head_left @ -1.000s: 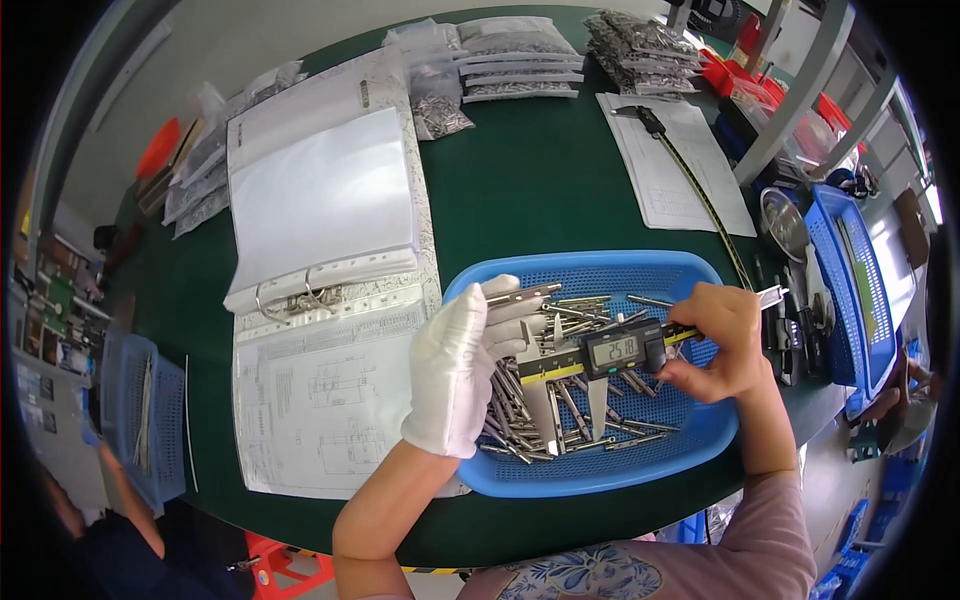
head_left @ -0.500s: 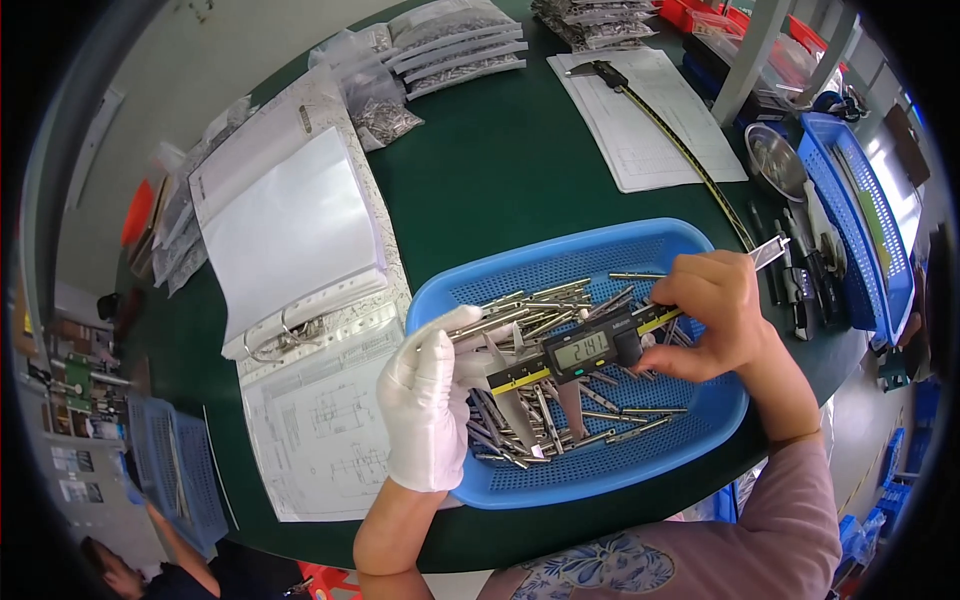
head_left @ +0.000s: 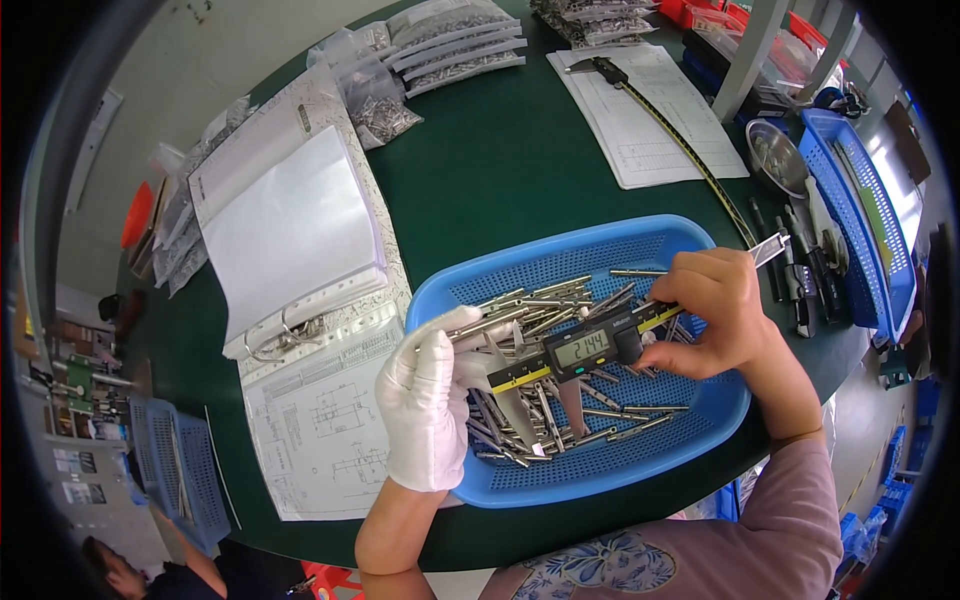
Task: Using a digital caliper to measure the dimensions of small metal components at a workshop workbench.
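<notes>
My left hand (head_left: 423,415), in a white glove, is closed with thumb and fingers around one end of a slim metal pin (head_left: 492,322). The digital caliper (head_left: 582,348) has its small upper jaws close to that pin; whether they touch it I cannot tell. My bare right hand (head_left: 715,315) grips the caliper's beam, thumb below and fingers above, right of the lit display. The long lower jaws point down, somewhat apart. Both hands are over a blue perforated basket (head_left: 600,490) with many similar metal pins (head_left: 600,415) lying loose in it.
An open ring binder (head_left: 290,240) with drawings lies left of the basket. Bagged parts (head_left: 455,50) are stacked at the back. A second caliper (head_left: 690,155) rests on papers (head_left: 640,120). Right are a metal bowl (head_left: 775,160), hand tools (head_left: 800,280) and another blue basket (head_left: 860,220).
The reading on the caliper's display has changed slightly. Both hands, the pin and the caliper stay almost in the same place.
</notes>
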The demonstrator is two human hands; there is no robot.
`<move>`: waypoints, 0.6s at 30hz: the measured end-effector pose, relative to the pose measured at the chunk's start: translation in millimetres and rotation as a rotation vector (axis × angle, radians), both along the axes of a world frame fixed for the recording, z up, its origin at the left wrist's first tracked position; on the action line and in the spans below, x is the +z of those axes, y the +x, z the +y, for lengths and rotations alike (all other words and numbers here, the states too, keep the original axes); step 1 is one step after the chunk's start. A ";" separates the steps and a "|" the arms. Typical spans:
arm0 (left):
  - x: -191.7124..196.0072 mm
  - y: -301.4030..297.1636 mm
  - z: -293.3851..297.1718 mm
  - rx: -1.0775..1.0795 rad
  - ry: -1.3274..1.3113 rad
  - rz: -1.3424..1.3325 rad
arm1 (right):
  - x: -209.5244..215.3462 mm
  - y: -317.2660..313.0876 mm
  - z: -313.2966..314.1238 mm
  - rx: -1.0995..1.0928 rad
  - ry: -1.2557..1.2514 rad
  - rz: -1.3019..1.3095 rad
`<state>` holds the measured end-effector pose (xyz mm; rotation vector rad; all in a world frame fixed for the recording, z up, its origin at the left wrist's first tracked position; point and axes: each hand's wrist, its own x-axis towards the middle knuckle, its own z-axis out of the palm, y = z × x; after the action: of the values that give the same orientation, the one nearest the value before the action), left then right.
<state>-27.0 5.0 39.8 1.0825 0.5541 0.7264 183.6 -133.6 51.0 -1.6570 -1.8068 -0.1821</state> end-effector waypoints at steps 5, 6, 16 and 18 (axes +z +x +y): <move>-1.1 -0.7 -0.7 0.038 0.009 0.040 | -2.0 0.1 1.2 0.022 0.013 0.023; 1.3 0.5 -2.1 0.046 0.003 0.030 | -2.2 0.7 0.6 0.032 0.000 0.009; 1.6 -1.4 -2.2 0.034 0.023 0.015 | -0.1 -0.6 -0.9 0.095 -0.022 0.006; 0.9 -1.6 -2.0 0.031 0.025 0.016 | -0.6 -1.2 -0.4 0.101 -0.017 0.012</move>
<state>-28.7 3.1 40.6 1.1051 0.5780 0.7544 182.5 -134.0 50.4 -1.5706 -1.8829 -0.1118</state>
